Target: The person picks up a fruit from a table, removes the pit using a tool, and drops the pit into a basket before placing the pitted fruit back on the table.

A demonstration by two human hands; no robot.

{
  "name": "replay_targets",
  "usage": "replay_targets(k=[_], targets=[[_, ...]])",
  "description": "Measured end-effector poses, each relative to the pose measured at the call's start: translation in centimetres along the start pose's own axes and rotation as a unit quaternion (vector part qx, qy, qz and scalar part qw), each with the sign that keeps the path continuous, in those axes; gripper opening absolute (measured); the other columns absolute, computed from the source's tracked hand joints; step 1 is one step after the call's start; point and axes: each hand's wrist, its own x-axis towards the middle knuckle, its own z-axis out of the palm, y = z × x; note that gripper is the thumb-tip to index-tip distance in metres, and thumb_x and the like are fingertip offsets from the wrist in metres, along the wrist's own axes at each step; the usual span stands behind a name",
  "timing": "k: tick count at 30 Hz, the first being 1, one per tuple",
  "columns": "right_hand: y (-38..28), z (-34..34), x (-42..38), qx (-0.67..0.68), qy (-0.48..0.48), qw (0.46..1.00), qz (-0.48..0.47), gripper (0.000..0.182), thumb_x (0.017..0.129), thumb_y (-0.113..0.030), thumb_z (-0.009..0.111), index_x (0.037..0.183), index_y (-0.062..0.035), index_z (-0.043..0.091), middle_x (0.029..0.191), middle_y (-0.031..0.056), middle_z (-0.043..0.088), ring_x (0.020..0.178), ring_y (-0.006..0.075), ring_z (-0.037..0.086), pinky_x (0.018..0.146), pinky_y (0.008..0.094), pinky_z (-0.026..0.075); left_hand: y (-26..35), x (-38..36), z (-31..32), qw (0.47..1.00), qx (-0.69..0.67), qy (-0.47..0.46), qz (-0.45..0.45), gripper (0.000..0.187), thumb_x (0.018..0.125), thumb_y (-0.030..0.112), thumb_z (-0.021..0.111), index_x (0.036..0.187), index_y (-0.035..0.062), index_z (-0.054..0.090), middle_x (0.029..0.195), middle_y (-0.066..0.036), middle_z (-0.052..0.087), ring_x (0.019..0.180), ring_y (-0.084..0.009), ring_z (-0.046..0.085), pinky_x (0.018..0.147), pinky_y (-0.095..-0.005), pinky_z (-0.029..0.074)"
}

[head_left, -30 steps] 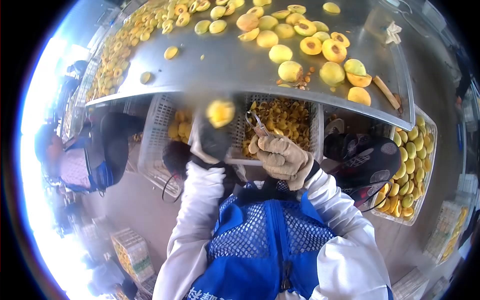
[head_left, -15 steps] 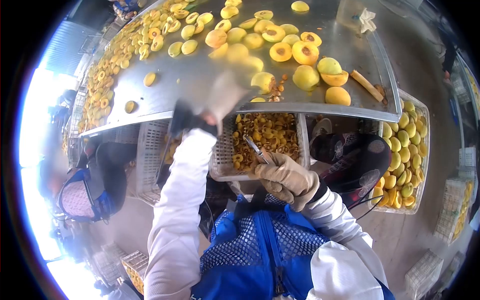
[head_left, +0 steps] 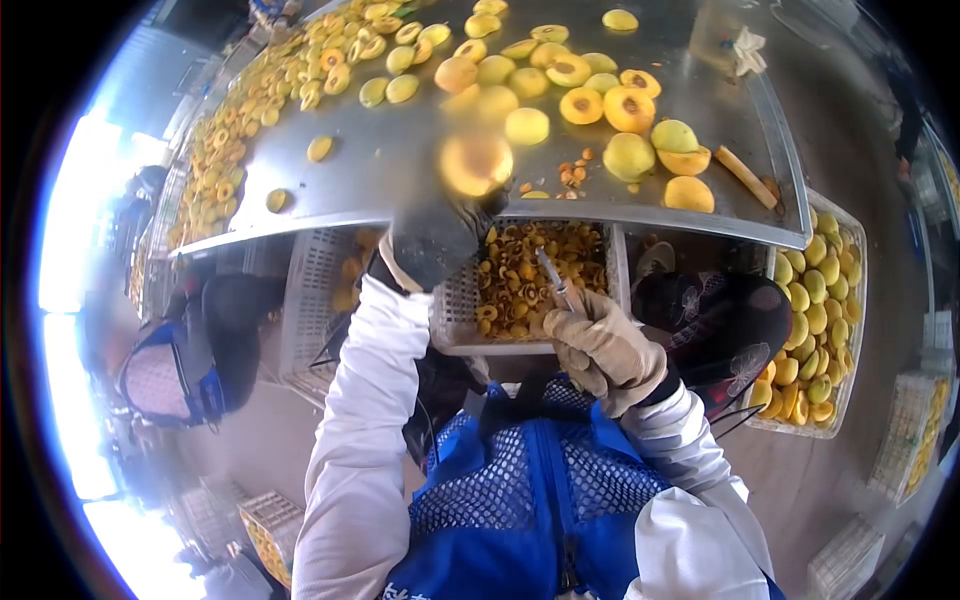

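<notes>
My left hand (head_left: 437,235), in a dark glove with a pale cuff, is closed around a halved yellow fruit (head_left: 477,165) at the table's front edge; the cut face with its brown centre shows. My right hand (head_left: 608,350), in a tan glove, grips a thin metal tool (head_left: 553,272) that points up and left over a white crate (head_left: 445,318) of brown and orange fruit scraps (head_left: 520,290). Fruit halves (head_left: 630,109) and small pit pieces (head_left: 572,174) lie on the metal table (head_left: 380,180) beyond my hands.
A wooden stick (head_left: 745,178) and a white cloth (head_left: 748,50) are on the table's right side. To the right stands a crate of yellow-green fruit (head_left: 815,320). Many halves are piled at the far left (head_left: 215,150). Another person (head_left: 190,350) is at the left.
The blur of my left hand has cleared, and a fruit half now shows in it. My right hand has shifted slightly right with the tool as the whole view moved.
</notes>
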Motion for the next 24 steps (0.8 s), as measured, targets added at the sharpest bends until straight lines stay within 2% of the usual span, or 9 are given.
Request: replay_targets(k=[5, 7, 8, 9, 10, 12, 14, 18, 24], targets=[[-1.1, 2.2, 1.1, -0.181, 0.086, 0.980, -0.006, 0.032, 0.096, -0.031, 0.061, 0.105, -0.0013, 0.056, 0.057, -0.0009, 0.049, 0.040, 0.0074, 0.043, 0.038, 0.0251, 0.032, 2.9, -6.0, -1.0, 0.995, 0.011, 0.007, -0.094, 0.053, 0.087, 0.008, 0.072, 0.129, -0.0050, 0.042, 0.115, -0.013, 0.064, 0.105, -0.0223, 0.064, 0.099, -0.0353, 0.048], [-0.8, 2.3, 2.1, -0.272, 0.096, 0.958, -0.003, 0.038, 0.097, -0.033, 0.060, 0.112, 0.0014, 0.054, 0.065, 0.0051, 0.059, 0.042, 0.0112, 0.050, 0.041, 0.0279, 0.037, 3.6, -7.1, -0.4, 0.991, -0.015, 0.016, -0.129, 0.058, 0.085, 0.001, 0.072, 0.131, -0.0062, 0.039, 0.114, -0.013, 0.064, 0.105, -0.0209, 0.064, 0.101, -0.0340, 0.046], [0.7, 1.5, 3.4, -0.400, 0.097, 0.901, -0.136, 0.040, 0.097, -0.034, 0.059, 0.113, 0.0020, 0.053, 0.071, 0.0096, 0.063, 0.044, 0.0142, 0.054, 0.043, 0.0301, 0.040, 2.7, -7.9, 1.2, 0.981, -0.113, 0.126, -0.093, 0.032, 0.083, -0.005, 0.070, 0.111, -0.0005, 0.057, 0.100, -0.011, 0.063, 0.088, -0.0216, 0.063, 0.078, -0.0327, 0.052], [0.3, 2.8, 3.8, -0.513, 0.092, 0.812, -0.264, 0.042, 0.098, -0.035, 0.058, 0.115, 0.0026, 0.052, 0.078, 0.0140, 0.068, 0.047, 0.0172, 0.057, 0.045, 0.0322, 0.043, 3.2, -8.2, 1.6, 0.960, -0.197, 0.146, -0.135, 0.033, 0.081, -0.008, 0.069, 0.110, -0.0007, 0.057, 0.100, -0.010, 0.062, 0.090, -0.0218, 0.062, 0.080, -0.0329, 0.052], [-1.0, 3.7, 2.9, -0.500, 0.094, 0.857, -0.087, 0.043, 0.097, -0.035, 0.059, 0.116, 0.0021, 0.051, 0.091, 0.0195, 0.070, 0.053, 0.0242, 0.064, 0.049, 0.0352, 0.048, 2.4, -8.7, 1.8, 0.977, -0.139, 0.133, -0.095, 0.032, 0.081, -0.007, 0.069, 0.111, -0.0006, 0.057, 0.100, -0.011, 0.063, 0.090, -0.0236, 0.063, 0.080, -0.0340, 0.052], [-0.2, 3.2, 4.1, -0.514, 0.082, 0.844, -0.126, 0.042, 0.097, -0.035, 0.058, 0.116, 0.0020, 0.051, 0.091, 0.0198, 0.070, 0.054, 0.0256, 0.065, 0.050, 0.0359, 0.049, 1.0, -10.0, 2.0, 0.988, -0.082, 0.122, -0.055, 0.032, 0.082, -0.007, 0.068, 0.111, -0.0005, 0.058, 0.100, -0.012, 0.064, 0.090, -0.0254, 0.064, 0.080, -0.0351, 0.052], [-0.6, 3.6, 4.4, -0.535, 0.064, 0.832, -0.131, 0.042, 0.097, -0.035, 0.058, 0.116, 0.0014, 0.051, 0.094, 0.0190, 0.070, 0.058, 0.0284, 0.067, 0.051, 0.0372, 0.051, 0.5, -10.9, 1.8, 0.984, -0.132, 0.051, -0.112, 0.069, 0.084, -0.008, 0.067, 0.141, -0.0048, 0.029, 0.123, -0.012, 0.062, 0.116, -0.0222, 0.060, 0.115, -0.0402, 0.033], [-1.9, 5.4, 4.0, -0.524, 0.057, 0.848, -0.058, 0.042, 0.097, -0.035, 0.059, 0.113, 0.0028, 0.048, 0.084, 0.0167, 0.067, 0.054, 0.0249, 0.064, 0.047, 0.0335, 0.047, 0.3, -10.8, 0.9, 0.997, -0.040, 0.017, -0.064, 0.073, 0.083, -0.008, 0.068, 0.144, -0.0039, 0.027, 0.126, -0.013, 0.060, 0.116, -0.0226, 0.060, 0.115, -0.0400, 0.032], [-0.9, 4.4, 4.9, -0.590, 0.067, 0.797, -0.108, 0.045, 0.097, -0.041, 0.056, 0.114, 0.0007, 0.052, 0.086, 0.0229, 0.069, 0.064, 0.0305, 0.070, 0.053, 0.0376, 0.051, 1.4, -11.1, 1.5, 0.965, -0.221, 0.066, -0.126, 0.074, 0.079, -0.008, 0.072, 0.141, -0.0021, 0.032, 0.122, -0.013, 0.061, 0.112, -0.0233, 0.061, 0.105, -0.0374, 0.044]])
